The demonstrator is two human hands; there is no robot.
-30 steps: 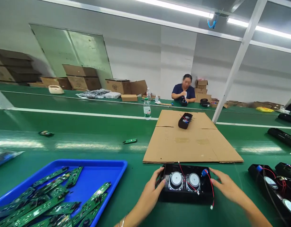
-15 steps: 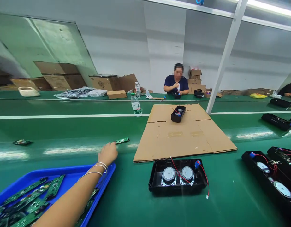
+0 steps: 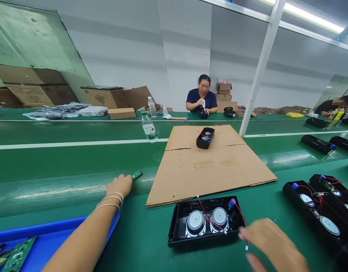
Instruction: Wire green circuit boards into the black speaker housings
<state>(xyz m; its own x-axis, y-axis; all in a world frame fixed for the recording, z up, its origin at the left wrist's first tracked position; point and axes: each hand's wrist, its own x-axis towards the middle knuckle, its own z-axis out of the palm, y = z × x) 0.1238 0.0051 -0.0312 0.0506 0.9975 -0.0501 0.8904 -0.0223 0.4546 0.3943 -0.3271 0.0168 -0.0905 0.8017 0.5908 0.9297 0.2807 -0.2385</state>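
Note:
My left hand (image 3: 120, 186), with bands round its wrist, is closed on one end of a small green circuit board (image 3: 137, 175) over the green bench. My right hand (image 3: 271, 241), blurred, has thumb and fingers apart beside the right end of a black speaker housing (image 3: 179, 230). Two round silver speakers (image 3: 196, 220) sit in that housing, with thin red wires. A red wire with a white plug (image 3: 247, 248) hangs over its right side, close to my right fingers. More green boards (image 3: 19, 255) lie in a blue tray (image 3: 74, 223) at the lower left.
A cardboard sheet (image 3: 208, 173) bears a smaller black housing (image 3: 205, 138). Several black housings (image 3: 327, 223) lie at the right. A water bottle (image 3: 149, 128) and a white post (image 3: 259, 75) stand beyond. Across the bench, a person (image 3: 202, 99) works on a black part.
My right hand has come into view at the lower right. The view has shifted right, so the tray shows less. My left hand still holds the board, now turned to a steeper angle.

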